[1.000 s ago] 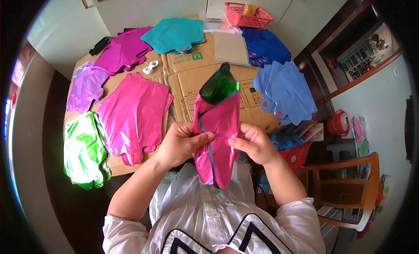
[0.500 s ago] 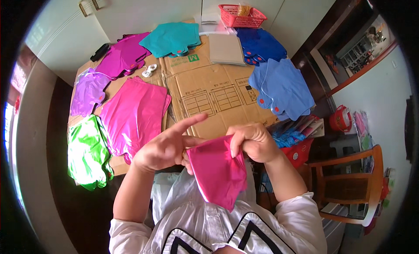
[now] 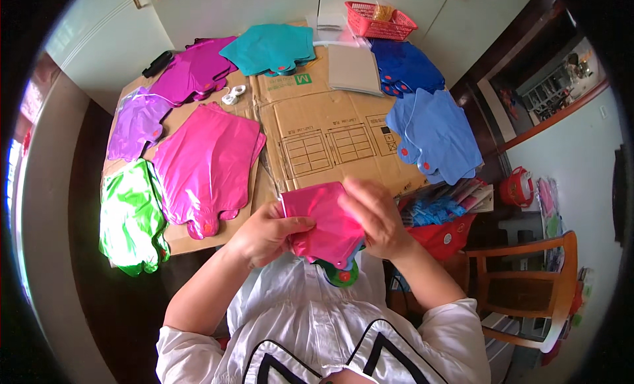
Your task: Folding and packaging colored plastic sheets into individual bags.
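While the left hand (image 3: pixel 263 235) pinches a folded glossy pink sheet (image 3: pixel 325 215) under its thumb, the right hand (image 3: pixel 378 220) meets the right edge, blurred fingers extended; whether it grips, I cannot tell. The sheet hangs above the lap, near the cardboard's (image 3: pixel 317 114) front edge.

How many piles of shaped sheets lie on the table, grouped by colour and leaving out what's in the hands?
Purple: 2 (lavender pile, magenta pile)
Blue: 2 (dark blue pile, light blue pile)
Pink pile: 1
Green pile: 1
Teal pile: 1
Total: 7
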`<action>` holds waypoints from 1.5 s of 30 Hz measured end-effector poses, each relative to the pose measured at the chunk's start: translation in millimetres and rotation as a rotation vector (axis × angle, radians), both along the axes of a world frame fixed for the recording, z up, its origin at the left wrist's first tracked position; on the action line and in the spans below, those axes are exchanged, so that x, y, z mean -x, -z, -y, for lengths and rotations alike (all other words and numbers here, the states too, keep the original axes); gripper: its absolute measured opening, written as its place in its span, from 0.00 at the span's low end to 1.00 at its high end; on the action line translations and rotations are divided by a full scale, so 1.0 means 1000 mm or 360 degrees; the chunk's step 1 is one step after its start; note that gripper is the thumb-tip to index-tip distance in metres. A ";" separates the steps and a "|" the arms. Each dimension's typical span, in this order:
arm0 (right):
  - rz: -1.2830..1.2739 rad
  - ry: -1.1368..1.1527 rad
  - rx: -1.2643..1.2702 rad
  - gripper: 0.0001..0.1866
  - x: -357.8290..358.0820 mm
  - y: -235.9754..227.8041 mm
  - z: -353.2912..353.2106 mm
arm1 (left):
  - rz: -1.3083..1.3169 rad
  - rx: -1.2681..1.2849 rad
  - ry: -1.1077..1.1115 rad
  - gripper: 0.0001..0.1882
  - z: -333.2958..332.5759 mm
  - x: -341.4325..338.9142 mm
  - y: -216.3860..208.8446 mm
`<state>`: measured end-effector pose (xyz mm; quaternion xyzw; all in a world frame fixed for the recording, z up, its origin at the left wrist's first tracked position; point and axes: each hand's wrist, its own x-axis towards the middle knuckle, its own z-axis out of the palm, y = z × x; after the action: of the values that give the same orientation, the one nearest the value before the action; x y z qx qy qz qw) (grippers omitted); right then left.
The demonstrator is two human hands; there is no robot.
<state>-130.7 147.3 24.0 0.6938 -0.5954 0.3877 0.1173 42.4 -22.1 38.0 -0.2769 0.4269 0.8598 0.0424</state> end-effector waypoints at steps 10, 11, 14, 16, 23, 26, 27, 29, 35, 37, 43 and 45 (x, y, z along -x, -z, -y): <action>0.2170 -0.0352 -0.1209 0.10 0.007 -0.013 0.000 | -0.0244 0.0696 0.0152 0.20 0.004 -0.014 -0.017; 0.2264 -0.0362 -0.1422 0.11 0.008 -0.010 0.000 | -0.0120 0.0649 0.0261 0.18 0.002 -0.009 -0.021; 0.2393 -0.0507 -0.1288 0.08 0.006 -0.010 0.000 | -0.0017 0.0998 0.0192 0.14 -0.002 -0.005 -0.028; 0.2453 -0.0575 -0.1183 0.08 0.005 -0.008 -0.003 | -0.0042 0.1025 0.0198 0.14 -0.002 -0.006 -0.026; 0.2020 -0.0456 -0.0640 0.08 -0.005 0.001 -0.010 | -0.0339 0.0597 0.0217 0.09 0.003 -0.006 -0.025; 0.1445 -0.0496 -0.0326 0.19 -0.013 -0.023 -0.009 | -0.0714 0.0311 0.0137 0.11 0.003 -0.009 -0.015; 0.1349 -0.0531 -0.0458 0.20 -0.012 -0.027 -0.013 | -0.0832 0.0249 0.0136 0.12 0.004 -0.013 -0.011; 0.1137 -0.0596 -0.0715 0.21 -0.007 -0.040 -0.017 | -0.0835 -0.0143 0.0078 0.12 0.005 -0.018 0.008; 0.0995 -0.0284 -0.0645 0.31 -0.009 -0.036 -0.010 | -0.0633 -0.0210 -0.0048 0.12 -0.001 -0.017 0.026; 0.0626 -0.0294 -0.0577 0.30 -0.005 -0.025 -0.009 | -0.0673 -0.0313 0.0022 0.14 0.002 -0.014 0.029; 0.1583 -0.0002 -0.0704 0.06 -0.010 -0.008 -0.013 | -0.0555 -0.0784 -0.0111 0.16 -0.006 -0.014 -0.005; 0.2500 -0.0005 -0.0879 0.07 -0.021 -0.002 -0.010 | -0.0525 -0.0358 -0.0154 0.17 -0.014 -0.016 0.008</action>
<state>-110.0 157.5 26.2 0.2261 -0.5768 0.5991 -0.5072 58.6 -7.7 29.6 -0.1460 0.3156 0.9368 -0.0389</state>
